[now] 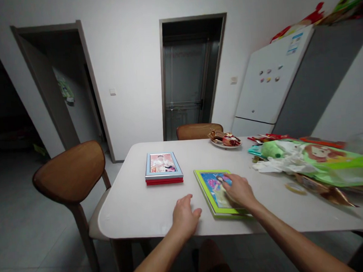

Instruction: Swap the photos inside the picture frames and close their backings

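A lime-green picture frame [207, 196] lies on the white table in front of me, with a picture of a figure on a blue background. My right hand [239, 193] rests over its right side, index finger and thumb apart on the picture; its other fingers are partly hidden. To the left of this frame, my left hand [185, 217] hovers near the table's front edge, thumb and fingers apart, holding nothing. Farther back on the left, a light-blue picture frame [164, 176] with a portrait sits on top of a red frame [165, 181], the two stacked flat.
The table [127, 212] has a plate [226, 146] of wrapped items at the back. Plastic packaging [331, 160], white crumpled tissue, and a tape roll [295, 188] crowd the right side. Wooden chairs [70, 174] stand at the left and behind. A fridge [266, 78] stands back right.
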{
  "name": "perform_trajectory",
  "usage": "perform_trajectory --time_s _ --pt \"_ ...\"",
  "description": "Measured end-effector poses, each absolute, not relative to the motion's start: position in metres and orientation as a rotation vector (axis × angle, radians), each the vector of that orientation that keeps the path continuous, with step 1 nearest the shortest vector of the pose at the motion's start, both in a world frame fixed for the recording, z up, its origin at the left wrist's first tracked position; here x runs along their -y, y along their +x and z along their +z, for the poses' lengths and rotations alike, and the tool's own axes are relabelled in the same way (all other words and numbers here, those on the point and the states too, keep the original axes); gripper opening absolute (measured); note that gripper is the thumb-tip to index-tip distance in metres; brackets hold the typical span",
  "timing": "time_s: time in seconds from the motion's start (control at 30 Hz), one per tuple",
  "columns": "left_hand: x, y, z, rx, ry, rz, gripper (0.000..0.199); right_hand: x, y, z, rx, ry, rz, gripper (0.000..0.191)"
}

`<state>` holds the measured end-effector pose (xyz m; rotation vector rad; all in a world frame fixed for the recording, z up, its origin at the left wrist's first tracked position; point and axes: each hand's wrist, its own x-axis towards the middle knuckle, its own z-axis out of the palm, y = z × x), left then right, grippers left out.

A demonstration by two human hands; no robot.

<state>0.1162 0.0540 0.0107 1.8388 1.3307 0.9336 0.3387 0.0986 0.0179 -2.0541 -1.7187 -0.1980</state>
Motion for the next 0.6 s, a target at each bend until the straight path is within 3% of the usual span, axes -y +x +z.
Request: perform_trajectory --time_s 0.3,0.5,0.6 --pt "-0.101 0.061 0.006 -1.377 1.282 1.222 0.04 -0.146 0.183 0.03 2.108 -1.602 -0.137 0.047" --pt "-0.109 0.046 0.006 -1.247 0.915 1.363 0.036 -0.143 0.162 0.034 2.183 -1.533 -0.132 0.019" --pt "-0.103 0.044 0.01 -1.122 0.797 1.49 0.027 -0.113 0.155 0.03 2.271 -1.428 -0.116 0.019"
